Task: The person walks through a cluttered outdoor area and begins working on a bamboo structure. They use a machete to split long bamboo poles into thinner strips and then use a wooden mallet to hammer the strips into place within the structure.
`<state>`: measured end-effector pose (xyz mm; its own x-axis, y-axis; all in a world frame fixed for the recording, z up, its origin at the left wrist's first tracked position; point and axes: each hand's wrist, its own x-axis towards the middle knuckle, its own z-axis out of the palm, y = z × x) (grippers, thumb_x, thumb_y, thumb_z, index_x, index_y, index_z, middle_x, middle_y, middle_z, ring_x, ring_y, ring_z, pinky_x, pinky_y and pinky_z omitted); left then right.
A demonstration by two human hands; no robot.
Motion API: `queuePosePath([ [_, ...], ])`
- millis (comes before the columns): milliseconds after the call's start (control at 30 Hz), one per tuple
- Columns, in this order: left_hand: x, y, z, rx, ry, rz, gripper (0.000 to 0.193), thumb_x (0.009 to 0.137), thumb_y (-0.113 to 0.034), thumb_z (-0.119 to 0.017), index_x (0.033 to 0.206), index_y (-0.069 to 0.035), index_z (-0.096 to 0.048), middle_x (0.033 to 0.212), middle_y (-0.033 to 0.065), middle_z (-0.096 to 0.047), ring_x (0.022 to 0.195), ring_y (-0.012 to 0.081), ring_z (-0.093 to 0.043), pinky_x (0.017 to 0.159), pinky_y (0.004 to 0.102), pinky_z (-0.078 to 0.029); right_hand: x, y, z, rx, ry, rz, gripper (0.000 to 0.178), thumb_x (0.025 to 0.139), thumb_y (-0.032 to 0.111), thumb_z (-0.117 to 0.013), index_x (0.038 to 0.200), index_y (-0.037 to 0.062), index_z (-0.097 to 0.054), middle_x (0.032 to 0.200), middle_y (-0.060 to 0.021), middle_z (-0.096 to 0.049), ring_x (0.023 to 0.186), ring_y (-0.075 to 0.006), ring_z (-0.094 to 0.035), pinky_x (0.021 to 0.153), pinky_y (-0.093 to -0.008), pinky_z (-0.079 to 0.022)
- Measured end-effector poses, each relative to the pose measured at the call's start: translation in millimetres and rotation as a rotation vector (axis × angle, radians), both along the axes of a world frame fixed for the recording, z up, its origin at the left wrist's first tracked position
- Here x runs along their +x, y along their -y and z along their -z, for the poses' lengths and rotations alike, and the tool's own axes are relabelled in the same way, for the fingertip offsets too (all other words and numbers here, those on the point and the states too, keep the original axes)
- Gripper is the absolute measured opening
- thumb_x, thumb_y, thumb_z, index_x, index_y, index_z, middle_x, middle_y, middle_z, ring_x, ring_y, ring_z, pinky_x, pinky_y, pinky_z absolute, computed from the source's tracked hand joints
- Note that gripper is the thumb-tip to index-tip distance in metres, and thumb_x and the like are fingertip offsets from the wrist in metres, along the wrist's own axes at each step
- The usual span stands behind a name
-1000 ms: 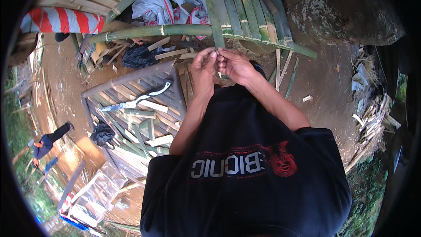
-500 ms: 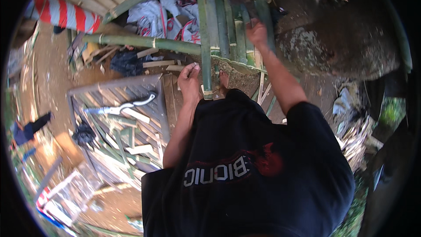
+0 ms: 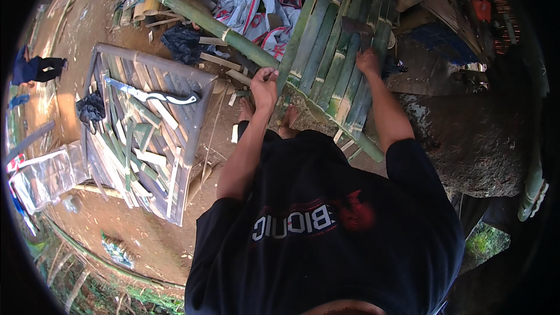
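Observation:
My right hand [image 3: 368, 62] is closed round the handle of a dark, flat-headed tool [image 3: 357, 26], perhaps a hatchet or hammer. The tool lies over the green bamboo slats [image 3: 335, 52], which run side by side away from me. Beside the near end of the leftmost slat [image 3: 298, 32], my left hand [image 3: 265, 84] has its thumb and fingers pinched together. Whatever is in that pinch is too small to make out. Under the slats' near ends runs a green bamboo pole [image 3: 233, 38], coming from the left.
To my left, a slatted panel [image 3: 131, 55] carries a handsaw [image 3: 153, 97] and loose bamboo offcuts [image 3: 153, 157]. White-and-red sacks [image 3: 236, 6] lie beyond the pole, near a black plastic bag [image 3: 181, 44]. A large rock [image 3: 466, 140] stands at right. Another person [image 3: 38, 67] is far left.
My view has turned, so the slats now slant and the panel shows more fully. My left hand has come up to the leftmost slat. The tool stays in my right hand.

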<state>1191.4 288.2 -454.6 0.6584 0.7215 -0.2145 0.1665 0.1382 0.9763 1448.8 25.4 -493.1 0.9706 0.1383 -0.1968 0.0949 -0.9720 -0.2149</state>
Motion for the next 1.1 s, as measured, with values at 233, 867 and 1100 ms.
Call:
queuePosePath([
  [233, 21, -4, 22, 0.26, -0.064, 0.081, 0.014, 0.081, -0.004, -0.066, 0.092, 0.004, -0.066, 0.082, 0.0148, -0.067, 0.075, 0.0213, -0.063, 0.073, 0.032, -0.047, -100, -55, -121, 0.817, -0.233, 0.235, 0.031, 0.088, 0.028, -0.062, 0.1, 0.0011, -0.053, 0.069, -0.0063, -0.055, 0.049, -0.015, -0.052, 0.046, -0.0329, -0.044],
  [867, 26, 7, 12, 0.59, -0.064, 0.161, 0.017, 0.079, 0.003, -0.058, 0.094, 0.002, -0.065, 0.089, 0.0177, -0.064, 0.083, 0.0347, -0.063, 0.075, 0.0373, -0.049, -192, -62, -119, 0.659, -0.405, -0.047, 0.031, 0.086, 0.024, -0.062, 0.103, 0.0009, -0.052, 0.064, -0.0147, -0.052, 0.055, -0.0254, -0.051, 0.056, -0.0396, -0.043],
  [1100, 24, 7, 14, 0.622, -0.091, 0.133, 0.016, 0.079, 0.002, -0.059, 0.094, 0.0, -0.066, 0.09, 0.0176, -0.065, 0.083, 0.0367, -0.063, 0.075, 0.0405, -0.049, -186, -75, -118, 0.626, -0.421, -0.172, 0.038, 0.09, 0.037, -0.059, 0.096, 0.0, -0.052, 0.063, -0.0178, -0.055, 0.059, -0.0331, -0.057, 0.058, -0.0418, -0.043],
])
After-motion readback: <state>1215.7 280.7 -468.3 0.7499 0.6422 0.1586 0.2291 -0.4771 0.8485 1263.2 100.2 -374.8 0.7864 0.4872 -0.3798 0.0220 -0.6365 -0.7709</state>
